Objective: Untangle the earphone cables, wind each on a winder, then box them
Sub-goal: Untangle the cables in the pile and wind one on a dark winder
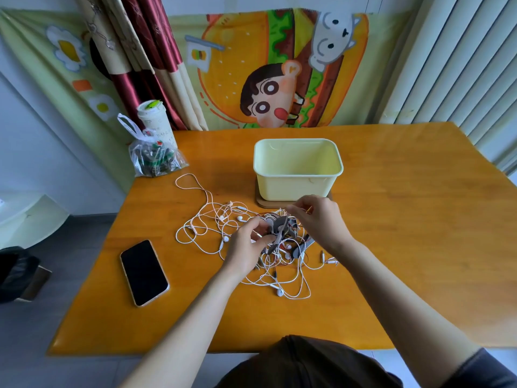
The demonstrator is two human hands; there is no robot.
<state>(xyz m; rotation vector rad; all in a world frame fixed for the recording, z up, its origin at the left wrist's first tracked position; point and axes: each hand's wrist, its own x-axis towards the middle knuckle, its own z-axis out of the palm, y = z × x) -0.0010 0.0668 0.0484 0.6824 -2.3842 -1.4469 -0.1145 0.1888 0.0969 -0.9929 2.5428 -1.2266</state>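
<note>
A tangle of white earphone cables (212,219) with several earbuds and some thin red wire lies in the middle of the orange table (405,233). My left hand (249,247) grips a bunch of grey winders (277,226) over the tangle. My right hand (319,219) is just right of them, its fingertips pinching at the top of the grey bunch or a cable there; which one is unclear. Another grey winder (303,249) lies in the cables below my right hand. A pale yellow box (298,169) stands open and empty behind the hands, on a brown lid or mat.
A black phone (144,273) lies face up at the left of the table. A clear plastic bag (155,158) and a white cup (155,119) stand at the back left corner. Loose jack plugs (328,259) lie to the right of the tangle.
</note>
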